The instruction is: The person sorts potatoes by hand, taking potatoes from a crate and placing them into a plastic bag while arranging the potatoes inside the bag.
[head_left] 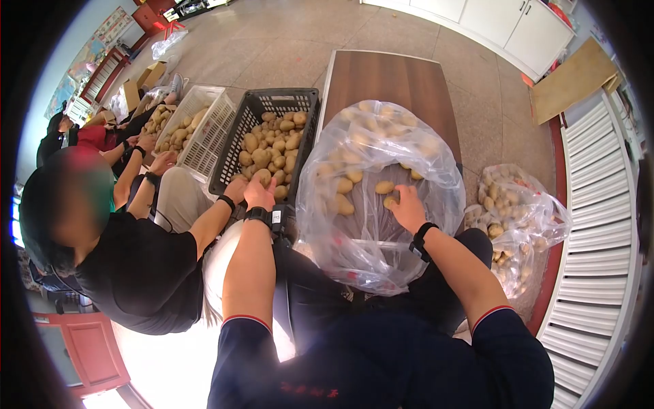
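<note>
- The brown surface [388,78] is flat, with lines like wood.
- The big see-through bag [317,232] is thin, shiny and crinkly, and sits on the surface. It has potatoes [345,204] in it.
- The black crate [312,146] has hard sides full of holes and lots of round, lumpy potatoes.
- The left hand [260,196] has its fingers curled around one tan potato [263,177] at the crate's near end.
- The right hand [410,211] pinches a small potato [390,202] inside the bag, fingers nearly closed.
</note>
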Demonstrator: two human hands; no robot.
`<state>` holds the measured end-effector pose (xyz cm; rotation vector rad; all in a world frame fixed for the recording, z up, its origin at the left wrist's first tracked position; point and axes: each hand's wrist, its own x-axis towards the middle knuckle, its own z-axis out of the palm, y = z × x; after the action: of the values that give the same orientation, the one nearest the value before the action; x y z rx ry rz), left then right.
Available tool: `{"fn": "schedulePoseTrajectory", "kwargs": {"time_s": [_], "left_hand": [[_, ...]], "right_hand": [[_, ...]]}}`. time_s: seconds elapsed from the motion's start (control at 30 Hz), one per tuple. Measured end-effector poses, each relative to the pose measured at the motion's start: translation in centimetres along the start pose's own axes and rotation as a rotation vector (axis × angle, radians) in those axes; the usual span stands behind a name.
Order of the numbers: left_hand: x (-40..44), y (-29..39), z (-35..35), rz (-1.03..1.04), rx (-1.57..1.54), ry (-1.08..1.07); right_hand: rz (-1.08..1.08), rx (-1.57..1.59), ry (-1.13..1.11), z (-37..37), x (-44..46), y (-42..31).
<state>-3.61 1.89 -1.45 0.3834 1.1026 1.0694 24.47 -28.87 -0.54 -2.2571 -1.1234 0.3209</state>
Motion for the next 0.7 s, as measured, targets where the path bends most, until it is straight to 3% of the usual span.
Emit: {"fn": "schedulePoseTrajectory", "kwargs": {"time_s": [0.17, 0.23, 0.43, 0.53, 0.6, 0.7], "left_hand": [[1.6, -0.5, -0.4, -0.023, 0.04, 0.102], [0.7, -0.2, -0.4, -0.095, 0.009, -0.058], [-1.3, -0.8, 1.6, -0.029, 0.235, -0.008], [-3.7, -0.6, 3.3, -0.034, 0.277, -0.017], [-4.6, -0.5, 3.6, -0.032, 0.404, -0.174], [-6.2, -0.4, 4.8, -0.066, 0.399, -0.207]], "right_hand": [[-0.015, -0.071, -0.095, 0.4, 0.1, 0.6], [-0.051, -0.103, -0.16, 0.6, 0.0, 0.8], [-0.198, -0.127, -0.128, 0.4, -1.5, -0.2], [-0.167, -0.214, -0.235, 0.6, -1.9, -0.6], [-0.18, -0.14, -0.217, 1.3, -2.1, -0.1], [-0.207, -0.002, -0.189, 2.1, -1.7, 0.5]]}}
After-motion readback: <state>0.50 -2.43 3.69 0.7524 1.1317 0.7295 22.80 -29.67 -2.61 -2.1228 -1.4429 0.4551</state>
